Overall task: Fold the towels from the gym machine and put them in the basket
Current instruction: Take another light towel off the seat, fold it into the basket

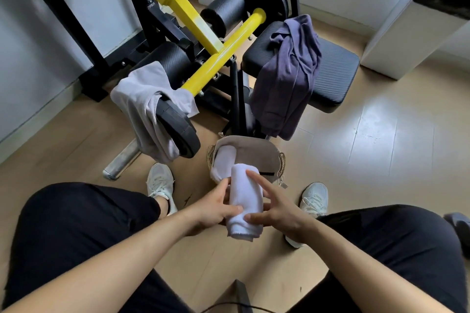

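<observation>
- The gym machine fills the back of the room, yellow bars crossing, with two towels left on it.
- A dark towel hangs over the seat pad, bunched at the top, tail dropping toward the floor.
- A light grey towel is draped over the weight plate, off to the left.
- The basket sits on the floor between the person's shoes, and one white roll is lying in its left side.
- Now the action: the rolled white towel is held just in front of the basket's near rim. Its long axis points away from the person, straight at the basket, far end leading.
- The left hand has the grip, thumb on top and fingers curled under the roll.
- The right hand only steadies it: fingers splayed and fairly straight, thumb pressing the near end.
- My call: push forward and down along that axis, left hand carrying, into the space beside the first roll.
</observation>
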Demonstrator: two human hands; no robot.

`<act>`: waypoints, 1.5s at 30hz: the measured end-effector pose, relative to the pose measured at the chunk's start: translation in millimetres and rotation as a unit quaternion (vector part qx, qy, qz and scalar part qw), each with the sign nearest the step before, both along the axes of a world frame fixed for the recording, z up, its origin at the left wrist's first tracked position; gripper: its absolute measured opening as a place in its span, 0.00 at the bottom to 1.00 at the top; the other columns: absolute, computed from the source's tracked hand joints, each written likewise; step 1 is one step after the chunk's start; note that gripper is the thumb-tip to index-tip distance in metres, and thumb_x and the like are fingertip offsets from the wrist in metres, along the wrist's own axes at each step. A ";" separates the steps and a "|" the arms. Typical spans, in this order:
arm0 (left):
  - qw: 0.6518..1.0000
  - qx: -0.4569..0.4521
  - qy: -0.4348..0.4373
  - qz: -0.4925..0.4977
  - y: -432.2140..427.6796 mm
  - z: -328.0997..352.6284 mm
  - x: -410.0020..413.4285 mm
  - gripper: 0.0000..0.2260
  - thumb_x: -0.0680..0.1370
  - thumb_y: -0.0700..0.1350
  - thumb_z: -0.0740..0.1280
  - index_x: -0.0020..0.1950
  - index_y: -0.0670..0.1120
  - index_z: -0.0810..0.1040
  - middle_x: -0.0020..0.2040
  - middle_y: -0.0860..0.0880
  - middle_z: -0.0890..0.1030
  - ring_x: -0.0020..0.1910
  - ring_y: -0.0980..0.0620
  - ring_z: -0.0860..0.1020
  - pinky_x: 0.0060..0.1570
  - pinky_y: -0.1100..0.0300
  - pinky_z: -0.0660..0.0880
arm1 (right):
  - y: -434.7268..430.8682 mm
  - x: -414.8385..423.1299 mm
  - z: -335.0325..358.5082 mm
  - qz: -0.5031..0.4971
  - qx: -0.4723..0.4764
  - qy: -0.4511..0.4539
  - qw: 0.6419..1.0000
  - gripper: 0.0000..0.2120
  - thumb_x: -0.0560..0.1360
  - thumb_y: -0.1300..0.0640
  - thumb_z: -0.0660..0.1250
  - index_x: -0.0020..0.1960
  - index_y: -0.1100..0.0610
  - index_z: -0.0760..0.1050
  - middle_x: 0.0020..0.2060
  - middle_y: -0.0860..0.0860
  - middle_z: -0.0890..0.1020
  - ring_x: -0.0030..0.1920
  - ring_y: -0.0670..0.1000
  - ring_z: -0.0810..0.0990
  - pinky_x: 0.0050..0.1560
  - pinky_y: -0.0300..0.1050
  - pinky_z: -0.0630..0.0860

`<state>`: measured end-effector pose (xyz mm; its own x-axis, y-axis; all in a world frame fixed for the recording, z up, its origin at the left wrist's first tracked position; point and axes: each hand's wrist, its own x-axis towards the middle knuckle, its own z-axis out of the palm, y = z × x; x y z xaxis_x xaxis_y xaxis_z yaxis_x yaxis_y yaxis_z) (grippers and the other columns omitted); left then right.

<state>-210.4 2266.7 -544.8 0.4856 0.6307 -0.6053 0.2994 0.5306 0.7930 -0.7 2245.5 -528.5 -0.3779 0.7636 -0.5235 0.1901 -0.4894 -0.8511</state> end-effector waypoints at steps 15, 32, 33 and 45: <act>0.951 -0.007 0.195 0.240 92.0 -139.6 11.4 0.20 0.79 0.41 0.70 0.71 0.45 0.71 0.59 0.46 0.79 0.59 0.47 0.78 0.51 0.59 0.75 | 158.1 20.4 -168.5 -0.027 -0.009 -0.115 0.993 0.48 0.68 0.64 0.79 0.80 0.44 0.57 0.75 0.50 0.63 0.72 0.56 0.67 0.71 0.56 0.72; 0.936 0.019 0.195 0.292 104.0 -213.9 10.9 0.41 0.77 0.38 0.72 0.82 0.54 0.52 0.77 0.49 0.69 0.75 0.48 0.68 0.73 0.44 0.68 | 186.0 -0.7 -284.0 0.241 0.295 -0.534 0.754 0.53 0.67 0.26 0.66 0.80 0.56 0.53 0.79 0.57 0.58 0.76 0.63 0.60 0.72 0.61 0.63; 0.936 0.017 0.198 0.289 104.1 -214.2 10.7 0.42 0.77 0.38 0.72 0.82 0.55 0.51 0.77 0.49 0.69 0.74 0.48 0.69 0.73 0.43 0.69 | 185.4 -0.8 -285.6 0.251 0.295 -0.529 0.755 0.53 0.68 0.26 0.65 0.81 0.55 0.50 0.79 0.57 0.58 0.78 0.63 0.58 0.75 0.62 0.60; 0.946 0.010 0.190 0.262 106.0 -211.3 2.2 0.42 0.76 0.38 0.73 0.82 0.57 0.53 0.74 0.51 0.72 0.68 0.47 0.76 0.67 0.50 0.74 | 192.5 -11.8 -298.1 0.298 0.227 -0.537 0.756 0.55 0.67 0.25 0.64 0.82 0.48 0.44 0.82 0.57 0.50 0.80 0.66 0.49 0.78 0.63 0.53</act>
<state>-208.2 2372.7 -756.1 -0.1472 0.7373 -0.6593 0.2636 0.6717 0.6923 -12.5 2438.0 -826.7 -0.2689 0.8188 -0.5072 0.9622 0.2518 -0.1036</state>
